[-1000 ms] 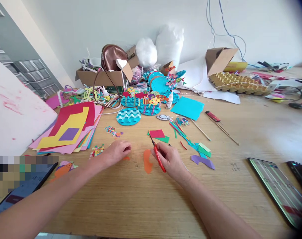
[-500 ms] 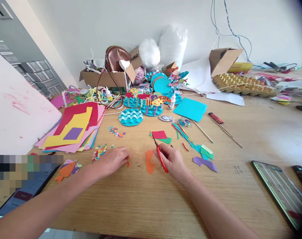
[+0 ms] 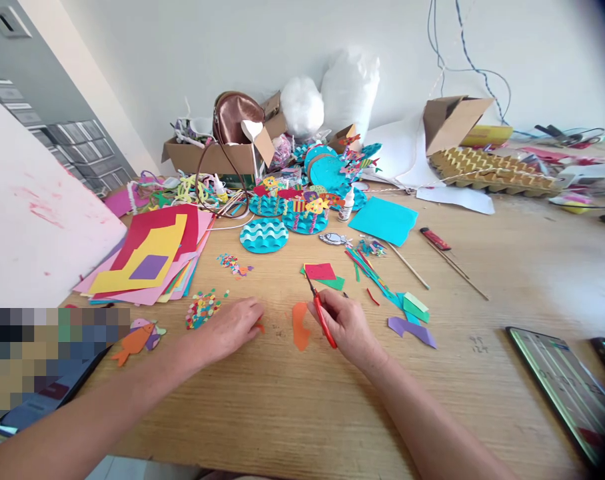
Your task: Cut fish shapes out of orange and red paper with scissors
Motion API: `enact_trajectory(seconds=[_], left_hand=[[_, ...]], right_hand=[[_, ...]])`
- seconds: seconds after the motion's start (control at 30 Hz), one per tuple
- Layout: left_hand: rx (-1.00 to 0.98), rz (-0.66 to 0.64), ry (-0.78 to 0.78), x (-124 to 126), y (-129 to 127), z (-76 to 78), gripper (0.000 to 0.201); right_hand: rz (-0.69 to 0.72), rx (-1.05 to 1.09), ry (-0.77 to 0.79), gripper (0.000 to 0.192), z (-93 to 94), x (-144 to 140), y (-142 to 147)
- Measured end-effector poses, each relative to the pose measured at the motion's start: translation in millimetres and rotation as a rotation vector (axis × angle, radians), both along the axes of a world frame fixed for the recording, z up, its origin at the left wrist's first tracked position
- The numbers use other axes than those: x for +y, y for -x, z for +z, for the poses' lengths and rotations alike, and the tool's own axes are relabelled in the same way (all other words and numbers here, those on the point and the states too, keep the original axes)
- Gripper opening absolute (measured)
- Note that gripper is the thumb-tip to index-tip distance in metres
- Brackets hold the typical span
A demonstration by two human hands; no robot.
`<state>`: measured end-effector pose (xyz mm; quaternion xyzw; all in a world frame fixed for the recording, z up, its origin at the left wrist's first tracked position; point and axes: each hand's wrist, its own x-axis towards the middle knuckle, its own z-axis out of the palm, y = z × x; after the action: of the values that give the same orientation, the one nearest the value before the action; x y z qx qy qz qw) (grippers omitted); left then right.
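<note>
Bright, soft light leaves pale glare on the table [image 3: 545, 270] at right, with dark blur at the right-hand corners.

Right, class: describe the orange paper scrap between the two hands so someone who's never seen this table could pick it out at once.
On the wooden table, find the right hand holding a red-handled tool. Immediately left of that handle lies the orange paper scrap, longish and irregular. Unlike the orange fish farther left, it has no fish tail and overlaps no other paper.
</note>
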<state>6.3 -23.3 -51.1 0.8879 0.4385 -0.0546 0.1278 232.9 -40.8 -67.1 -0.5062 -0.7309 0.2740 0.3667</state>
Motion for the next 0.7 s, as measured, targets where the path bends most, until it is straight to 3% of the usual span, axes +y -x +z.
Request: enact_trajectory(seconds=[0.4, 0.7], left_hand=[[-0.041, 0.019, -0.003, -13, -2, -8.1, 0.024], [-0.143, -0.047, -0.010, 15, -34, -4.4, 0.021]], right_hand=[[0.000, -0.023, -0.003, 0.027, 0.5, 0, 0], [-0.038, -0.022, -0.022, 0.029, 0.1, 2, -1]])
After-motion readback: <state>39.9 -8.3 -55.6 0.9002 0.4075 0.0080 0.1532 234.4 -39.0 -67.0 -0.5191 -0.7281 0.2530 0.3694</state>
